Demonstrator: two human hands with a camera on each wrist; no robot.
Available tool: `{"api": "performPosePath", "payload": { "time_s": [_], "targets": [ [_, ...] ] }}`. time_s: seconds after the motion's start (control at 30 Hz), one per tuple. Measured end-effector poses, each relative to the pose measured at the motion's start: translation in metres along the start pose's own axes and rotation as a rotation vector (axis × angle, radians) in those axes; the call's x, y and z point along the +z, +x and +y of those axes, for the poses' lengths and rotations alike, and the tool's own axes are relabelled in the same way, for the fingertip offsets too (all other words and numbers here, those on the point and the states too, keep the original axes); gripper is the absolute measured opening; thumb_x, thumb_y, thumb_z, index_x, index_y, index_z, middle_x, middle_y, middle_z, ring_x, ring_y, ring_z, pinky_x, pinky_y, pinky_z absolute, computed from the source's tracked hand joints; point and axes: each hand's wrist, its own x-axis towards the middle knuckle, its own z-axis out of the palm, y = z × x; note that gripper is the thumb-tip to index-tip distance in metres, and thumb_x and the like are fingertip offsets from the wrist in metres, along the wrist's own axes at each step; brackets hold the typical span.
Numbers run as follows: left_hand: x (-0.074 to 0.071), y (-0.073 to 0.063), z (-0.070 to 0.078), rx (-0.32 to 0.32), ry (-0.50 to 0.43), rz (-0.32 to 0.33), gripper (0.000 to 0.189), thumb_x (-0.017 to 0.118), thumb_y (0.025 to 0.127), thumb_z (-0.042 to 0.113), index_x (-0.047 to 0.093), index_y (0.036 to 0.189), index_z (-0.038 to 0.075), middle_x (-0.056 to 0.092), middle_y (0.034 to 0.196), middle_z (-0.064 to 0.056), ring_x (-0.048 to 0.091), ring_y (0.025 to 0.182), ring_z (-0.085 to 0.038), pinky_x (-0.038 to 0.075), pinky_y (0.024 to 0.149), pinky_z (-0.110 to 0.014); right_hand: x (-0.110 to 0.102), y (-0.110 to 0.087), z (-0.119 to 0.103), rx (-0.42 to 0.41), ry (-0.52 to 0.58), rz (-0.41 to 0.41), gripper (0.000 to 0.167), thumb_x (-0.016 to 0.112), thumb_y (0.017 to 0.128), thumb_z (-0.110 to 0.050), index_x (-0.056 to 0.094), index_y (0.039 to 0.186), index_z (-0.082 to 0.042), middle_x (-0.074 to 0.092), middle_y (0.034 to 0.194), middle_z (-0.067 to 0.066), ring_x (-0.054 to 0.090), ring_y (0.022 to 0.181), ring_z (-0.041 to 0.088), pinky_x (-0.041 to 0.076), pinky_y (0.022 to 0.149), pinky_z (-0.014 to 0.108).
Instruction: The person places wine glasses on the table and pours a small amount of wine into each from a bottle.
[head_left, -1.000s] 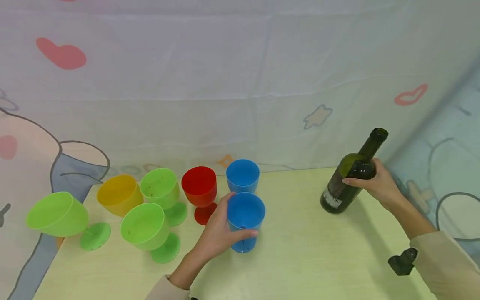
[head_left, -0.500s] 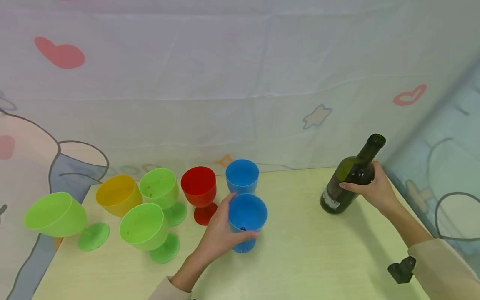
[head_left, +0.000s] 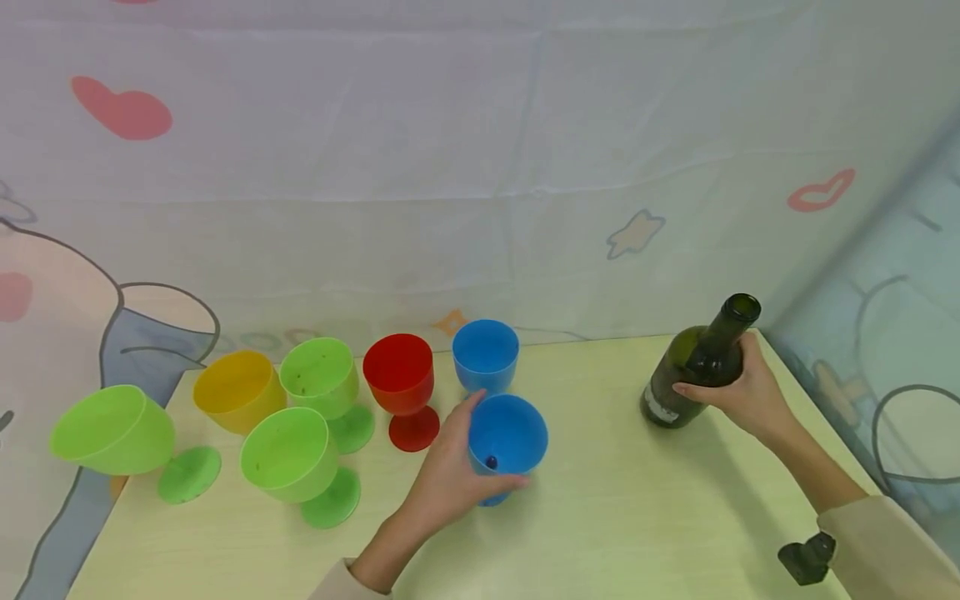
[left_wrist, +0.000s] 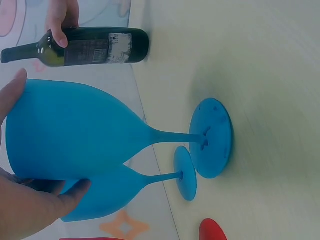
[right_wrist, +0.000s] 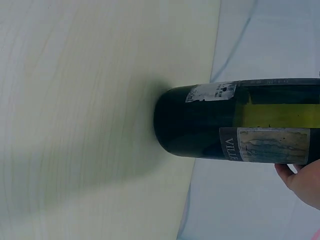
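My left hand [head_left: 442,479] grips the bowl of a blue plastic goblet [head_left: 517,429], fingers on the far side and thumb on the near side. A small dark spot or object shows inside the bowl. The goblet's foot [left_wrist: 212,137] is over the table; whether it touches is unclear. Just behind stands a second blue goblet [head_left: 483,354]. On the right, my right hand [head_left: 757,396] holds a dark green wine bottle [head_left: 671,379] around its upper body, below the neck. The bottle's base [right_wrist: 172,122] is at the tabletop.
Left of the blue goblets are a red goblet [head_left: 399,375], a yellow goblet [head_left: 236,392] and several green goblets [head_left: 296,467]. A printed cloth [head_left: 337,167] hangs behind the pale table [head_left: 600,517]. A dark cable [head_left: 876,433] loops at the right.
The blue goblet in my left hand has shifted slightly right, showing more of its inside. The bottle's neck has come down and a little left in the head view, while its base has stayed put.
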Motion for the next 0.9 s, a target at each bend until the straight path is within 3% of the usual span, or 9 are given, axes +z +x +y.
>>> {"api": "performPosePath", "payload": {
  "time_s": [0.17,0.9],
  "targets": [
    [0.0,-0.002,0.001,0.019,0.008,0.0,0.099,0.082,0.063,0.037,0.027,0.141,0.012,0.038,0.137,-0.012,0.036,0.123,-0.037,0.045,0.083,-0.053,0.003,-0.005,-0.004,-0.027,0.001,-0.02,0.088,0.079,0.07,-0.011,0.019,0.134,0.0,0.037,0.124,0.027,0.039,0.111,0.046,0.033,0.085,0.06],
    [-0.005,0.0,0.007,0.011,-0.008,0.01,0.095,0.082,0.063,0.036,0.03,0.139,0.015,0.04,0.133,-0.01,0.038,0.121,-0.034,0.048,0.079,-0.05,0.011,-0.013,-0.018,-0.055,-0.118,0.018,0.082,0.081,0.068,-0.016,0.028,0.126,0.007,0.045,0.115,0.028,0.046,0.103,0.046,0.039,0.081,0.057]
  ]
}}
